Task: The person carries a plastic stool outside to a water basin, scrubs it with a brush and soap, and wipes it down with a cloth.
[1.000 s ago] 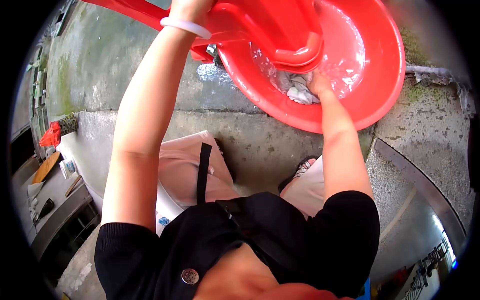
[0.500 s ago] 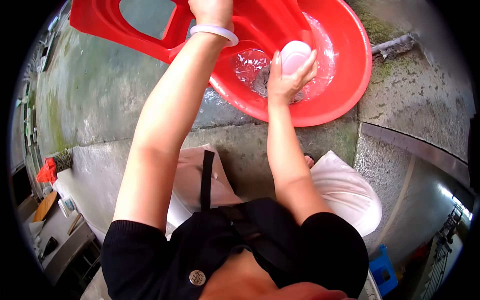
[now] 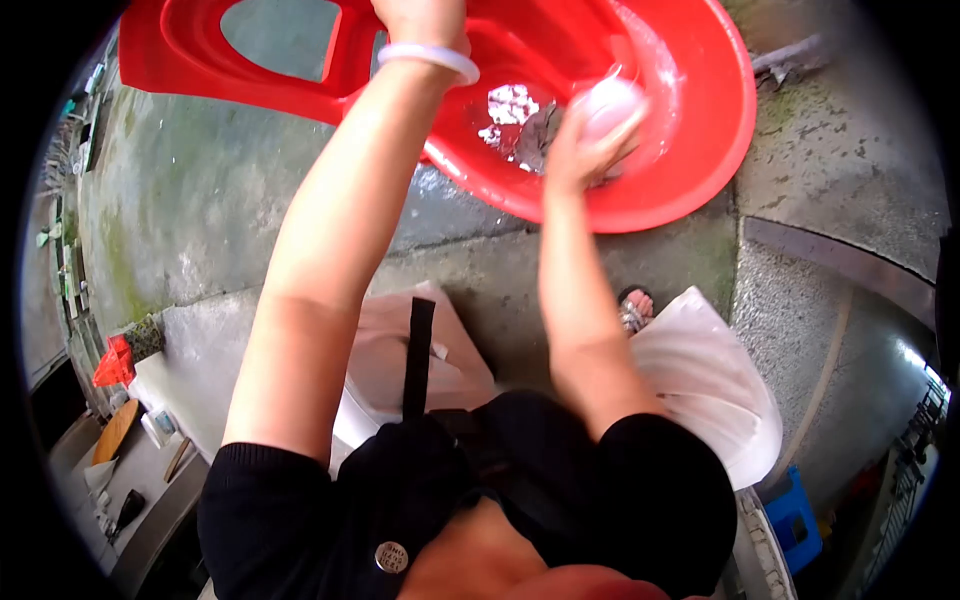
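Note:
A large red basin (image 3: 705,150) with water stands on the concrete floor, and a grey cloth (image 3: 538,135) lies in the water. Over the cloth my right hand (image 3: 590,140) is wrapped round a pink and white oval object (image 3: 612,105), blurred by motion. A red plastic chair or stool (image 3: 240,90) is tilted across the basin's left side. My left hand (image 3: 422,18), above a pale bracelet, is at the red plastic piece near the top edge; its fingers are out of the frame.
A red bag-like item (image 3: 115,362) lies at the left, above a work surface (image 3: 150,480) with a wooden board and small objects. A blue stool (image 3: 797,525) stands at the lower right. A metal strip (image 3: 850,262) crosses the floor at right. My foot shows below the basin.
My right hand has come up from the cloth in the water and now holds the pink and white object. The red plastic piece has shifted left and shows more of its opening.

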The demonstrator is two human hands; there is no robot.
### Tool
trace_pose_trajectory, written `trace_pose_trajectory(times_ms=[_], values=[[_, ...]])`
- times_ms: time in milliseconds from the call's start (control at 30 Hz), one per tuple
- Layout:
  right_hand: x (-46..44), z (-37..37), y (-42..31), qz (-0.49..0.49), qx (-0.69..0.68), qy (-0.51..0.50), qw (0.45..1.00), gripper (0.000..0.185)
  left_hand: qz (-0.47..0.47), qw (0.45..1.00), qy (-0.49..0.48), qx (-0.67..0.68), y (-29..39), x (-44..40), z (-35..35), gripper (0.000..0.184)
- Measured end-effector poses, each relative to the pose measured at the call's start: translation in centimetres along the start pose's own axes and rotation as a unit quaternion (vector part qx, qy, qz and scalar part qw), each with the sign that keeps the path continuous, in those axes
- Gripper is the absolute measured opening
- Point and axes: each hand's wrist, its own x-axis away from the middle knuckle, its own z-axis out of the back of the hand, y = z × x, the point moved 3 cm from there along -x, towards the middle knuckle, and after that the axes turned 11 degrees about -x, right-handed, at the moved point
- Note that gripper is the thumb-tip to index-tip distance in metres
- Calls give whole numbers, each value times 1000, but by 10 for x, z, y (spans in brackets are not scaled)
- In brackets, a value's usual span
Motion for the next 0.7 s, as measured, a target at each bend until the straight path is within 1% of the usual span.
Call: trace_pose_trajectory(times_ms=[33, 67, 133, 200, 267, 333, 367, 400, 467, 500, 600, 633, 667, 700], values=[[-29, -1, -9, -50, -41, 65, 996, 71, 8, 1000, -2, -8, 0, 1, 0, 52], [-54, -4, 20, -76, -140, 102, 982, 70, 7, 1000, -1, -9, -1, -1, -2, 52], [-60, -3, 7, -86, -86, 96, 988, 70, -22, 1000, 19, 0, -2, 2, -4, 53], [-18, -3, 0, -111, -116, 74, 984, 72, -59, 998, 25, 30, -5, -1, -8, 54], [31, 0, -8, -24, 36, -13, 999, 71, -30, 999, 7, 22, 0, -1, -10, 54], [30, -6, -5, -6, 48, -14, 999, 70, -17, 1000, 0, 6, -1, 2, -13, 53], [18, -12, 0, 3, 19, 19, 1000, 71, -5, 1000, -5, 0, -4, 7, -11, 52], [3, -14, -6, -51, -11, 65, 996, 70, -12, 1000, -4, -5, -6, 11, -8, 52], [-26, -7, -1, -102, -35, 84, 991, 70, -31, 1000, -1, -4, -7, 13, -8, 52], [-21, -5, -2, -102, -51, 77, 991, 71, -25, 999, 10, -23, -9, 17, -6, 51], [19, -8, -4, -90, -85, 50, 991, 75, -54, 998, 11, 11, -9, 24, -6, 51], [44, -12, 13, -137, -89, 50, 985, 74, -64, 998, 7, 22, -8, 21, -7, 49], [54, -15, 9, -189, -90, 50, 977, 74, -38, 999, 2, 22, -6, 17, -7, 49], [55, -15, 10, -234, -139, 67, 960, 72, -10, 1000, -4, 19, -3, 13, -5, 48]])
